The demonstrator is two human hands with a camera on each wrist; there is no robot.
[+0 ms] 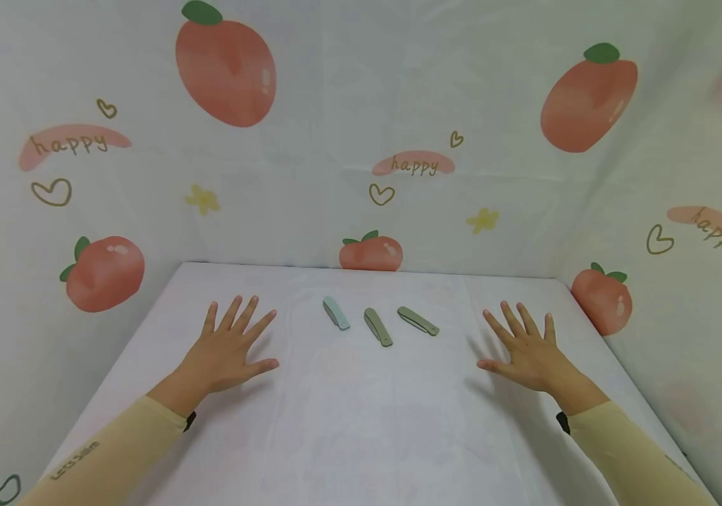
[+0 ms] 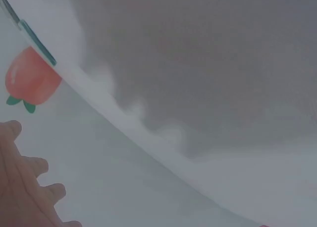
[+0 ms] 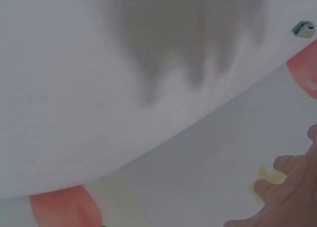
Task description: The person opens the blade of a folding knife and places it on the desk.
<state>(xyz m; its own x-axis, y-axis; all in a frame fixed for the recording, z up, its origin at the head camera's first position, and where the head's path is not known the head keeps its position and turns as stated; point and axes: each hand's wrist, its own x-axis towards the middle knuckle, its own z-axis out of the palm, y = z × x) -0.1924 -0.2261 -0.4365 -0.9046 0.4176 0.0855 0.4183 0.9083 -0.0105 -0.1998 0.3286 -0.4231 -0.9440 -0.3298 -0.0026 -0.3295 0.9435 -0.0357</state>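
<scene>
Three small folded knives lie in a row at the far middle of the white table (image 1: pixel 361 422): a pale blue one (image 1: pixel 336 313), a green one (image 1: pixel 377 327) and another green one (image 1: pixel 417 320). My left hand (image 1: pixel 228 348) lies flat on the table left of them, fingers spread, holding nothing. On the other side my right hand (image 1: pixel 525 344) also rests flat with spread fingers, empty. Both hands sit apart from the knives. The left wrist view shows only fingertips (image 2: pixel 29 187) and shadow; the right wrist view shows fingertips (image 3: pixel 287 187) and a knife end (image 3: pixel 303 28).
Cloth printed with peaches, hearts and "happy" covers the walls (image 1: pixel 361 140) behind and beside the table. The table's far edge (image 1: pixel 367 270) meets this cloth. Yellow sleeves (image 1: pixel 114 450) cover both forearms.
</scene>
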